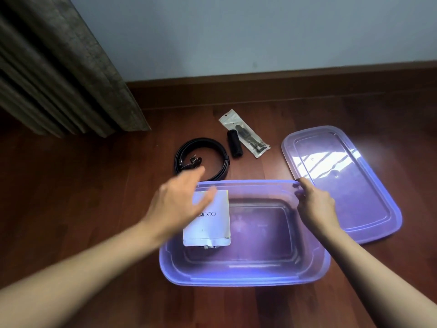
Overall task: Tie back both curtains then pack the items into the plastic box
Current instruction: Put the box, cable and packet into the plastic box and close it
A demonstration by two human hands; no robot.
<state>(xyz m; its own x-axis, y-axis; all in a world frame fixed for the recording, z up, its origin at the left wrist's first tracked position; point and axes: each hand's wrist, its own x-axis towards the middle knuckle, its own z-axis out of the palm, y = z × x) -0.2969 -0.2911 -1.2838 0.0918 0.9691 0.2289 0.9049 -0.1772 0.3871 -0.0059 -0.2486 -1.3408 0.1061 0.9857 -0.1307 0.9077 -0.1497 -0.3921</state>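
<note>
A translucent purple plastic box (243, 278) stands open on the wooden floor. A white pouch (212, 230) lies inside it at the left. My left hand (182, 204) hovers blurred over the box's far left corner, fingers apart and holding nothing. My right hand (314, 202) grips the box's far right rim. Beyond the box lie a coiled black belt (212, 152), a short black cylinder (234, 144) and a clear packet (246, 133) with dark parts in it.
The box's purple lid (343, 181) lies flat on the floor to the right. A grey-brown curtain (59, 74) hangs at the upper left, reaching the floor. A pale wall with a wooden skirting board (283, 81) runs behind the items.
</note>
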